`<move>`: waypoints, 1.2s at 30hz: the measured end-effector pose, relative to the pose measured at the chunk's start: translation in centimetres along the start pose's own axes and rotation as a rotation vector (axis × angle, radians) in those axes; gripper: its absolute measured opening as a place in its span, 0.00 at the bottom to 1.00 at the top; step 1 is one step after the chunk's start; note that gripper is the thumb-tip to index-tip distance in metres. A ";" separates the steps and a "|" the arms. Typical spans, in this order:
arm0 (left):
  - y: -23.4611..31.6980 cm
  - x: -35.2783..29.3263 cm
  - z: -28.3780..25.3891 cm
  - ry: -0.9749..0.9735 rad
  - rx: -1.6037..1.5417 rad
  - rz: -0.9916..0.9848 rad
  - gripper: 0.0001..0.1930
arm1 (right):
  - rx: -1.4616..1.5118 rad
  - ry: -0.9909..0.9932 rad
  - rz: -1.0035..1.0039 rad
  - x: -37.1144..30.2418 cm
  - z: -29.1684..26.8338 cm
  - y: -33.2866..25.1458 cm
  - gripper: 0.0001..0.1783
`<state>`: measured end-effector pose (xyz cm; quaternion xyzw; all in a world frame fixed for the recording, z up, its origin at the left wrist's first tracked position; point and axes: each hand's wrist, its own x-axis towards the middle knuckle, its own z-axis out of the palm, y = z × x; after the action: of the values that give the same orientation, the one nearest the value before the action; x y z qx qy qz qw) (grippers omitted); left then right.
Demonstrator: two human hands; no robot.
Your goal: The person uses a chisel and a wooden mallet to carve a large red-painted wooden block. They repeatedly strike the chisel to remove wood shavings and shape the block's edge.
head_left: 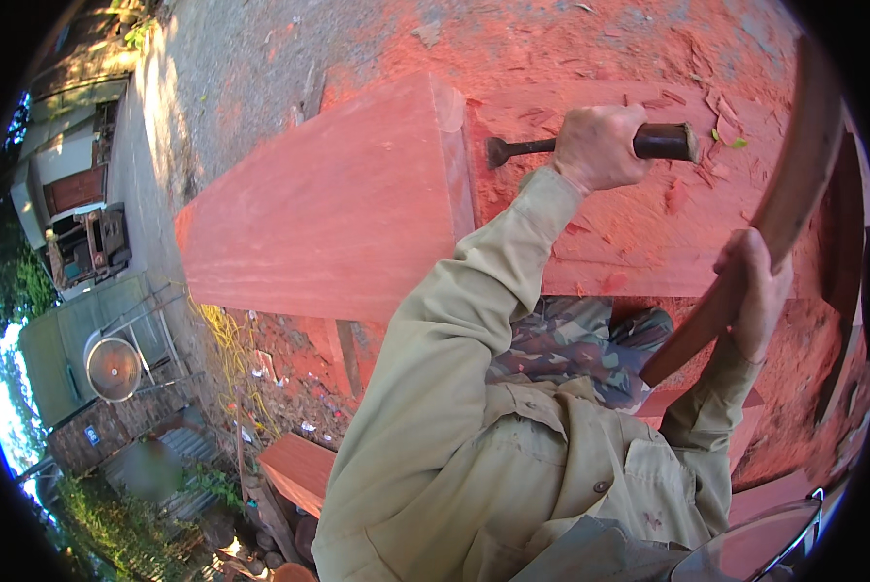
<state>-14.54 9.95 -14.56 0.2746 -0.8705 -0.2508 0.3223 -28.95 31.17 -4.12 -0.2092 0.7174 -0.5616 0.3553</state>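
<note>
My left hand is wrapped round a chisel with a dark handle and a dark metal shank. The chisel lies nearly level above the lower face of a large reddish timber, its flared blade end near the step up to the timber's thick raised part. In my right hand is a long, smooth brown wooden club, gripped toward its lower part. The club's upper end rises at the right, apart from the chisel. Wood chips and red dust lie on the lower face.
Red sawdust covers the ground beyond the timber. A smaller red wood block lies at lower left, near yellow cord. Further left stand a round fan-like thing and a vehicle. Dark boards stand at the right.
</note>
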 end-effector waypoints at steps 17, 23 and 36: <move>1.6 0.7 0.1 0.009 -0.042 0.011 0.10 | 0.055 0.196 -0.067 1.1 -3.6 -1.1 0.18; 1.5 0.3 -0.2 -0.001 -0.040 0.002 0.10 | 0.059 0.130 -0.125 1.6 -3.9 -1.0 0.18; 0.5 0.2 0.6 0.065 -0.027 -0.016 0.10 | -0.158 -0.054 -0.024 1.9 0.8 -0.7 0.21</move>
<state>-15.26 10.32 -14.54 0.2852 -0.8539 -0.2558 0.3522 -29.66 29.09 -4.06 -0.2602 0.7471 -0.5014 0.3503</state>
